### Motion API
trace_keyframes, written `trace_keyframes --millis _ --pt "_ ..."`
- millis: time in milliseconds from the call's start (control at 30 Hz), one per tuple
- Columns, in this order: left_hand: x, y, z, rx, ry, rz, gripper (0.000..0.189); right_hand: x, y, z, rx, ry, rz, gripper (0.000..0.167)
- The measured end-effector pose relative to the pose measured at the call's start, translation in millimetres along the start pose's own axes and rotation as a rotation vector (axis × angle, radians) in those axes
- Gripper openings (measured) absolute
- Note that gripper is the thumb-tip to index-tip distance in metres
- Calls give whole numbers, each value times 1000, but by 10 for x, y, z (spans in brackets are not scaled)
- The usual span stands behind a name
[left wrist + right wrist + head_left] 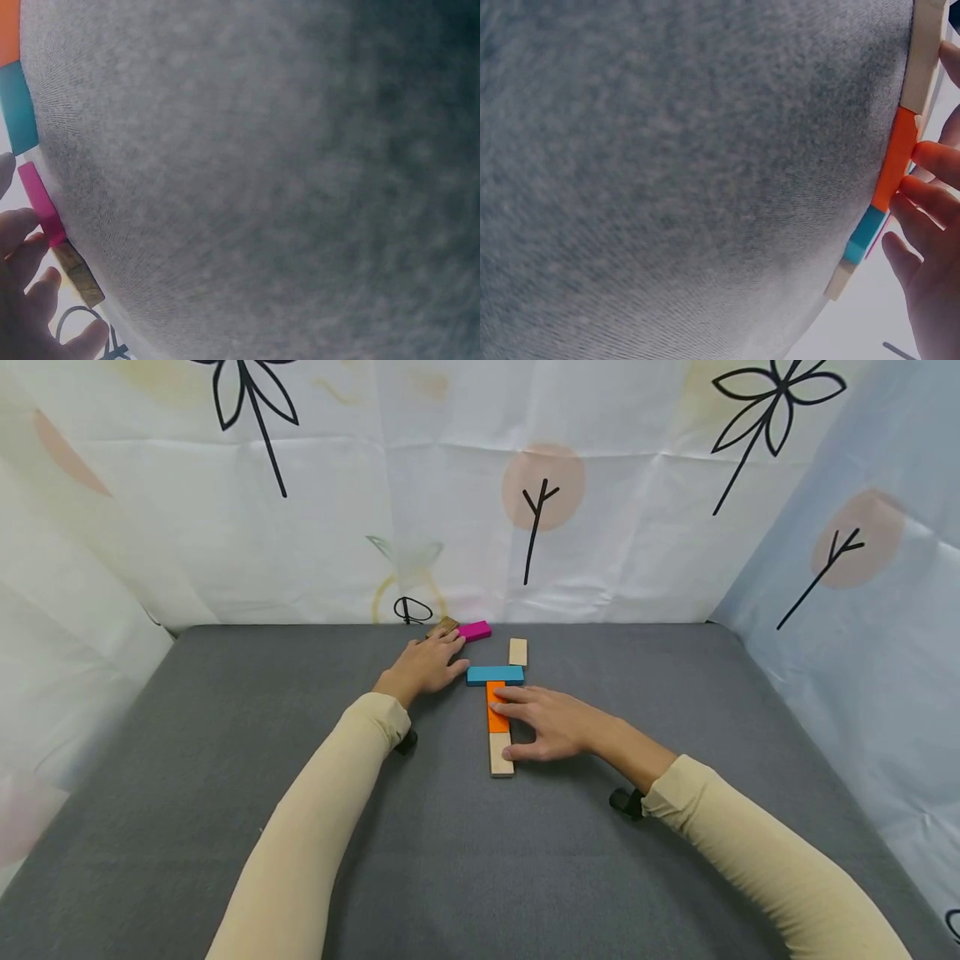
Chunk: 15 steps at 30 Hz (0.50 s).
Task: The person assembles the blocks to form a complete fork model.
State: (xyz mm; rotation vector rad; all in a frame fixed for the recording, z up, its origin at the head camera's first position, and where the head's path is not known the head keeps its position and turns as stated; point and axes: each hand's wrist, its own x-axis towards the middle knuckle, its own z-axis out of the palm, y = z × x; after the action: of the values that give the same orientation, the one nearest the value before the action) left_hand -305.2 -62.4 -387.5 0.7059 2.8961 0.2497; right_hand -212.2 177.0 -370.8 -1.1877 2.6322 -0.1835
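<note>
In the head view, an orange block (497,710) and a pale wooden block (501,756) lie end to end, with a blue block (495,676) set crosswise at the far end. My right hand (558,725) rests at this row, fingertips on the orange block and thumb at the pale one, fingers extended. My left hand (426,667) reaches to a magenta block (475,631) and a brown wooden block (442,627). Its fingers are spread, with fingertips at the magenta block (43,206) in the left wrist view. The left thumb points toward the blue block's left end.
Another pale wooden block (518,652) lies just beyond the blue block's right end. A grey cloth-covered table (450,860) spreads under everything. Printed white fabric (450,485) hangs along the table's back edge and both sides.
</note>
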Motion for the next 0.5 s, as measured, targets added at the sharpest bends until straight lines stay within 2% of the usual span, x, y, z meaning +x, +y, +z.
trace_keyframes --millis 200,500 --pt "18 11 8 -2 3 7 60 3 -13 -16 -40 10 -31 75" --pt "22 25 -31 -12 -8 8 58 11 -38 -38 -41 0 -8 76"
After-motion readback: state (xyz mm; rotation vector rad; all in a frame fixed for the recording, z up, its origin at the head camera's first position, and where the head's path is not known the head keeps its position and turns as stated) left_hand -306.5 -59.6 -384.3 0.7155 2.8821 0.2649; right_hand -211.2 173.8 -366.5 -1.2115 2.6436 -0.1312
